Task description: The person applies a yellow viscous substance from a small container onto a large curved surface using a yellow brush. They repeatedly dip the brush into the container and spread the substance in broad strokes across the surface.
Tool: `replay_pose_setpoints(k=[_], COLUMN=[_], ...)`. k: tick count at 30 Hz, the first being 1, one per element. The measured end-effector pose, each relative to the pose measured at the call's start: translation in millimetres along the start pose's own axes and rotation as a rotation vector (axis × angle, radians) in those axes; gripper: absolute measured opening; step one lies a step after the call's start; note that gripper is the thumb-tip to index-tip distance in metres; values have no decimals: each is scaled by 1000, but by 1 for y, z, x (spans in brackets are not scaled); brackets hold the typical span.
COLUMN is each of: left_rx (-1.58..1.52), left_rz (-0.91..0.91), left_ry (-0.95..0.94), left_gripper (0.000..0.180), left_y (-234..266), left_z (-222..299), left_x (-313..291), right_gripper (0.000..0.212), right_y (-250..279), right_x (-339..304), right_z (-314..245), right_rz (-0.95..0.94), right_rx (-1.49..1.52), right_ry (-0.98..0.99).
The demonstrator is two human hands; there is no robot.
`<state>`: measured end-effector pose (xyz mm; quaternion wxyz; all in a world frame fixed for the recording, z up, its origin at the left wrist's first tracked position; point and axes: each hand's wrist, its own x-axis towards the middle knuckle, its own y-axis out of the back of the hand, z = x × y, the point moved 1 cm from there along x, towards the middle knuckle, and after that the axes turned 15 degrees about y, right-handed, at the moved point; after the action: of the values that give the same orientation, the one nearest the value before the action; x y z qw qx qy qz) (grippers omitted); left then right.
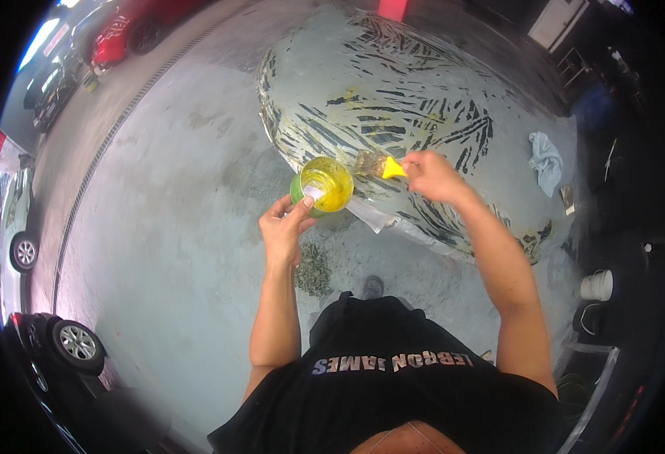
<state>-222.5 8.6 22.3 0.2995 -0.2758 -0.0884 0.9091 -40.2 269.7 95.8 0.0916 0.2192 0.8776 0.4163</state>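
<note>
My left hand point(281, 231) holds up a green can point(328, 185), its fingers round the side and the thumb over the rim. Yellow residue coats the inside of the can, and a pale patch shows near my thumb. In my right hand point(432, 177) is a paintbrush point(393, 168) with a yellow handle. Its worn bristles point left, close to the can's rim. Beyond both hands spreads a large, low, curved form point(393, 113), streaked pale grey over black, with yellow smears. A whitish sheet edge point(370, 216) sticks out along its near side.
Dark debris point(313, 271) lies on the grey floor near my shoe point(373, 287). A light blue cloth point(546, 163) rests at the right, with a white bucket point(596, 286) nearer. Parked at the left are a red car point(124, 34), a black car point(77, 344) and a silver car point(16, 227).
</note>
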Motion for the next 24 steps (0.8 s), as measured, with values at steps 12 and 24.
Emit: replay_pose_setpoints(k=[12, 24], left_rx=[116, 655], left_rz=[-145, -84], left_ry=[-60, -476], left_gripper=[54, 67], left_y=[-20, -112], left_z=[-6, -8], left_x=[13, -12], right_gripper=[17, 21], right_y=[73, 27], right_x=[-111, -90], right_z=[-59, -28], right_rz=[232, 66], right_rx=[0, -45], right_ry=[41, -15])
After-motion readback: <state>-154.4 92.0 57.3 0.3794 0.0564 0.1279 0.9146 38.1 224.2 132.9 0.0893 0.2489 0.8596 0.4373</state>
